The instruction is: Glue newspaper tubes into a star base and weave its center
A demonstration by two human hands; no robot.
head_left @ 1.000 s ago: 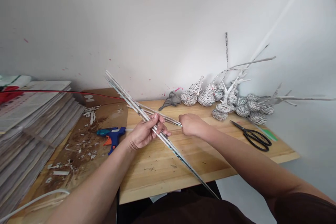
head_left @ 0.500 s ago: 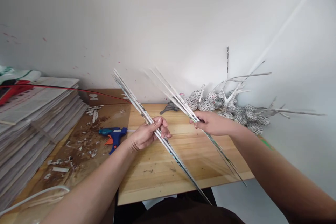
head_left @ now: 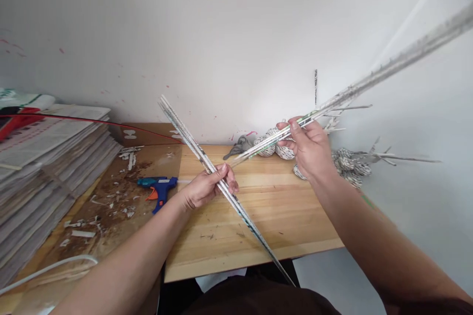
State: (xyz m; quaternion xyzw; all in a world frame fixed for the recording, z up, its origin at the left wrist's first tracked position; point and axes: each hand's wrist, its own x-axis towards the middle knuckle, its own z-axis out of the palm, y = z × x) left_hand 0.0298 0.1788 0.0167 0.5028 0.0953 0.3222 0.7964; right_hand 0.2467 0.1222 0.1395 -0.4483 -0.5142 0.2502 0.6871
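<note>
My left hand [head_left: 209, 187] is closed round a bundle of thin paper sticks [head_left: 190, 142], which slants from the upper left down toward my lap. At the right, my right hand [head_left: 308, 145] grips a second bundle of paper sticks [head_left: 354, 88]. That bundle rises to the right edge of the view, and its lower end lies close to my left fingers; whether they touch I cannot tell. Both bundles are above the wooden board [head_left: 258, 226].
A blue glue gun [head_left: 160, 189] lies left of my left hand among paper scraps [head_left: 83, 234]. Stacked newspapers [head_left: 48, 172] stand at the far left. Woven paper balls [head_left: 347, 162] with sticks are by the wall, partly behind my right hand. A grey cloth-like thing [head_left: 240, 146] is near them.
My right hand has risen and turned, and its bundle now slopes up to the right instead of down to the right. My left hand and its bundle have hardly moved.
</note>
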